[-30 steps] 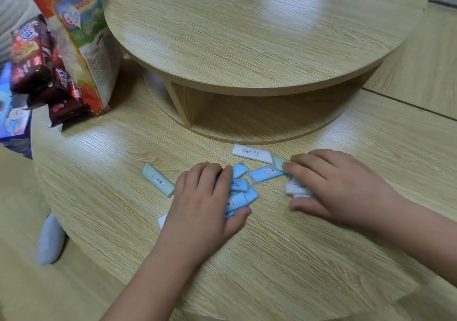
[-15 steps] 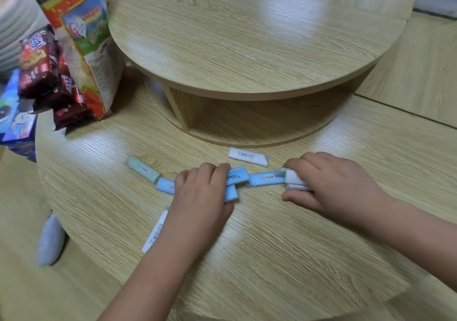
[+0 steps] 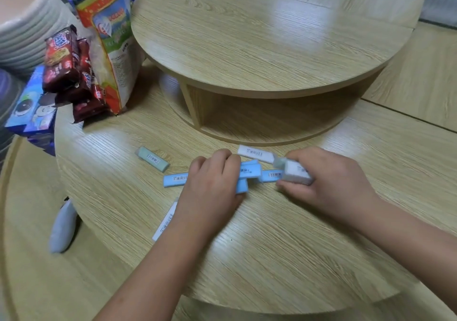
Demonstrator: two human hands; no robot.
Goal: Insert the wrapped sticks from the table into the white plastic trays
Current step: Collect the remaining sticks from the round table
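Observation:
Several wrapped sticks lie on the lower round wooden table [image 3: 284, 259]. My left hand [image 3: 212, 189] curls over a small pile of blue sticks [image 3: 249, 171], thumb against their near end. My right hand [image 3: 331, 184] grips a white bundle of sticks [image 3: 295, 174], with a greenish one at its far tip. Loose around them are a green stick [image 3: 153, 159], a blue stick [image 3: 174, 180], another blue stick [image 3: 270, 175] between my hands, a white stick [image 3: 256, 153] behind, and a white stick [image 3: 164, 224] partly hidden under my left wrist. No white tray is plainly visible.
A raised round shelf [image 3: 259, 38] stands behind the sticks. Snack packets [image 3: 66, 68], a tall colourful bag [image 3: 111, 38] and a blue box [image 3: 32, 108] crowd the table's left. Stacked bowls [image 3: 22, 16] sit at far left. A pale grey object [image 3: 61, 226] lies below the table's edge.
My left hand dragged the blue pile, leaving one blue stick bare to its left and a white one by my wrist. My right hand gathered the white bundle and raised it slightly.

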